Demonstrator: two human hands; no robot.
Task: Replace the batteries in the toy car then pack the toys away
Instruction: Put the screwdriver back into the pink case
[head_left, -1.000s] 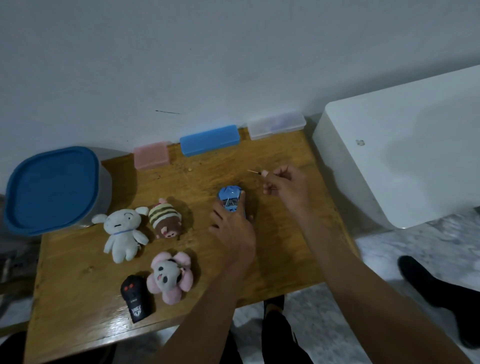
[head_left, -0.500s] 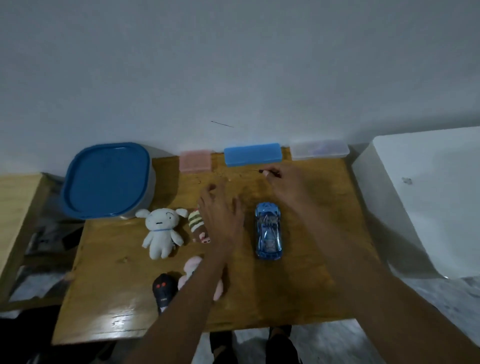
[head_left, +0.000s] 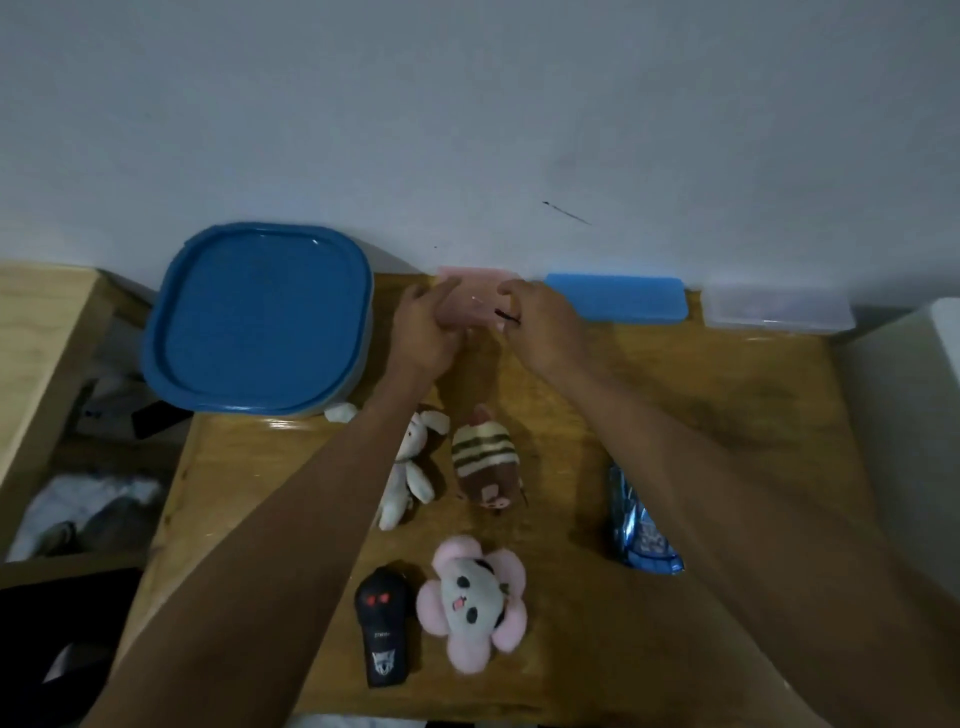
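The blue toy car (head_left: 641, 530) lies on the wooden table (head_left: 675, 395) at the right, partly hidden under my right forearm. At the back of the table, against the wall, my left hand (head_left: 426, 332) grips the left end of a small pink box (head_left: 470, 304). My right hand (head_left: 540, 327) is at the box's right end, pinching a small screwdriver (head_left: 506, 316) whose dark tip points left. A black remote (head_left: 382, 629) lies near the front edge.
A white plush (head_left: 415, 467), a striped plush (head_left: 485, 467) and a pink flower plush (head_left: 472, 597) lie mid-table. A large blue-lidded tub (head_left: 260, 317) stands back left. A blue box (head_left: 618, 299) and a clear box (head_left: 776, 309) line the wall. A white cabinet (head_left: 904, 389) flanks the right.
My left hand let go of the car and went to the pink box at the back. My right hand followed there with the screwdriver. The car now lies alone.
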